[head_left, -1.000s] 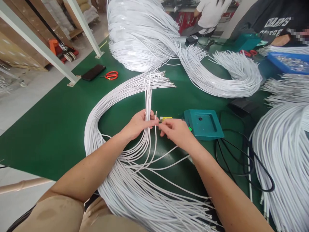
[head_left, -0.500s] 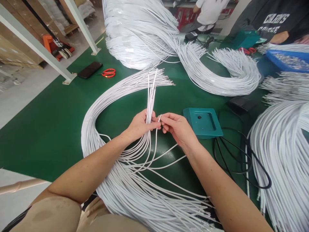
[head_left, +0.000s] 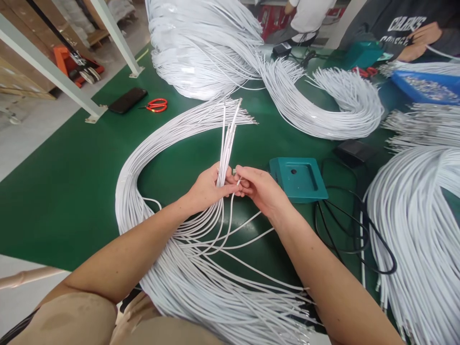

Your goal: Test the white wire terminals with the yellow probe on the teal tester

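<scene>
My left hand (head_left: 212, 186) is closed around a small bunch of white wires (head_left: 227, 143), whose ends stick up above the fingers. Beside it, my right hand (head_left: 260, 189) pinches the end of a single white wire (head_left: 232, 206); the fingertips of both hands meet there. A small pale piece shows at my right fingertips, too small to name. Below my hands a large bundle of white wires (head_left: 201, 287) spreads toward the lower right. It also curves up the left side, its far ends (head_left: 233, 115) lying behind my left hand.
A teal box with a recessed top (head_left: 300, 179) and black cables (head_left: 338, 235) lie right of my hands. Red-handled scissors (head_left: 157, 105) and a black phone (head_left: 128, 99) lie at the far left. More wire bundles (head_left: 413, 230) stand right. A co-worker's hands (head_left: 419, 43) hold a wire near a blue tray (head_left: 406, 88).
My right fingers have shifted at the wire's end, and a small pale piece now shows at their tips. The view has moved slightly. The co-worker's hands have risen with a wire.
</scene>
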Tool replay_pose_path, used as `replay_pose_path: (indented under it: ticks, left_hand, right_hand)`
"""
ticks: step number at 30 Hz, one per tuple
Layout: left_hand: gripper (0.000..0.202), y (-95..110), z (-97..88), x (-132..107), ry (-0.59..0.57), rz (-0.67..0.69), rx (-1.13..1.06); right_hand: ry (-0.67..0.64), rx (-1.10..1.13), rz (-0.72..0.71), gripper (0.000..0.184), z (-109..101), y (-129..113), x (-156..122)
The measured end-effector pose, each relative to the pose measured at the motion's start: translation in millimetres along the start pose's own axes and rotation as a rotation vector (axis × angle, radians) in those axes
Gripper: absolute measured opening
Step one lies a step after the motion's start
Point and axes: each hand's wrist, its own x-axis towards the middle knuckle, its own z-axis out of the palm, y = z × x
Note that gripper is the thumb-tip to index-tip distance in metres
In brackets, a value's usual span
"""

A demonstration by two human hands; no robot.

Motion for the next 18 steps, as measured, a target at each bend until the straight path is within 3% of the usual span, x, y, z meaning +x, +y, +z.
replay_pose_path:
  ticks: [6, 10, 15, 18]
  left_hand:
    - [0.033, -1, -6.5, 3, 0.019, -0.003, 0.0]
    - [0.031, -2, -8.1, 4, 0.023, 0.004, -0.02]
    - [0.05, -1, -10.2, 3, 0.008, -0.004, -0.054]
    - [0.044, 0, -11.4, 3, -0.013, -0.085, -0.142]
  right_hand:
    - [-0.095, 0.048, -0.012, 0.035, -5, 0, 2]
    - [-0.006, -0.006, -0.05, 0.027, -3, -1, 1]
    - [0.19, -0.438, -0.27, 0.018, 1, 0, -3]
    - [0.304, -0.799, -0.468, 0.013, 1, 4, -4]
